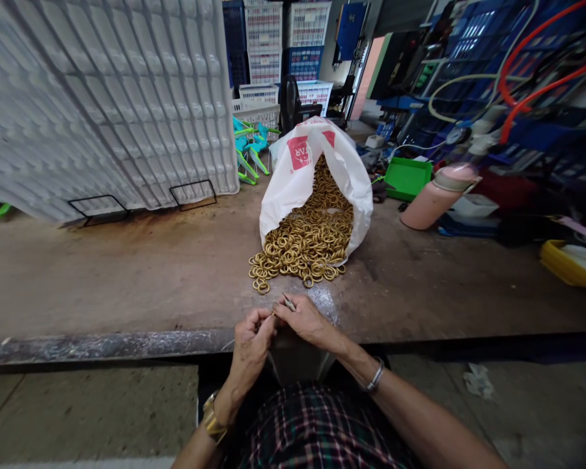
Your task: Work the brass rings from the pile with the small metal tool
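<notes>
At the table's front edge my left hand [251, 339] and my right hand [306, 319] meet, fingertips pressed together. Pinched in my left fingers is a brass ring [273, 314], mostly hidden by the fingertips. My right hand is closed on a small pointed metal tool [288, 303]; its tip sticks out above the index finger, and the rest is covered. Just beyond my hands, a heap of brass rings [303, 241] spills onto the table from a white plastic bag [283, 189] lying on its side with its mouth toward me.
White ribbed plastic trays [151, 98] stand upright at the left on black wire supports [193, 193]. A pink bottle [437, 198], a green tray [407, 177] and a yellow container [566, 264] are at the right. Stacked crates [264, 39] stand behind the wooden table [127, 280].
</notes>
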Action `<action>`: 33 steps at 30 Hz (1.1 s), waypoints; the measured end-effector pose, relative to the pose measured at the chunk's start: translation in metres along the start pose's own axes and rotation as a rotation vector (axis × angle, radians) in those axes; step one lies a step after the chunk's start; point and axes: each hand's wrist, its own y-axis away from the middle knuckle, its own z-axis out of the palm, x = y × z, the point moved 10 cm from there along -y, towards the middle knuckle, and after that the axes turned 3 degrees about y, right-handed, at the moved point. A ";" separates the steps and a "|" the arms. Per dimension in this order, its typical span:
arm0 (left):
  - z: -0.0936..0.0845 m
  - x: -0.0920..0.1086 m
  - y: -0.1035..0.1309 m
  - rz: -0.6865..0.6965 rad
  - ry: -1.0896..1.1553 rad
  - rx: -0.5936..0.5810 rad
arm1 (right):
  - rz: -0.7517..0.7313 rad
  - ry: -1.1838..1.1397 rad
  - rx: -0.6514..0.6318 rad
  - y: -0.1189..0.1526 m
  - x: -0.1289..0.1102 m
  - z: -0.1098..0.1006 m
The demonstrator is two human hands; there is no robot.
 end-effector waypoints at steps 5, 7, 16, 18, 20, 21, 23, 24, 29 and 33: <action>0.012 -0.015 0.004 -0.161 0.111 -0.115 | 0.022 -0.056 -0.007 0.001 0.005 0.001; 0.015 -0.017 0.004 -0.166 0.175 -0.143 | 0.035 -0.103 -0.026 0.002 0.009 0.004; 0.018 -0.020 0.005 -0.185 0.294 -0.178 | 0.018 -0.162 -0.030 0.001 0.014 0.009; 0.018 -0.020 0.006 -0.192 0.307 -0.182 | 0.016 -0.156 -0.022 0.001 0.014 0.008; 0.019 -0.020 0.007 -0.195 0.317 -0.191 | 0.012 -0.140 -0.017 0.001 0.012 0.007; 0.019 -0.020 0.007 -0.194 0.321 -0.194 | 0.009 -0.133 -0.015 0.001 0.011 0.006; 0.019 -0.020 0.006 -0.192 0.330 -0.196 | -0.001 -0.123 -0.014 0.002 0.008 0.006; 0.019 -0.020 0.006 -0.191 0.334 -0.194 | -0.008 -0.114 -0.008 0.002 0.006 0.005; 0.015 -0.020 0.005 -0.167 0.305 -0.159 | -0.076 -0.013 0.025 0.005 -0.001 0.003; 0.014 -0.019 0.005 -0.151 0.270 -0.154 | -0.104 0.033 0.013 0.006 -0.005 0.004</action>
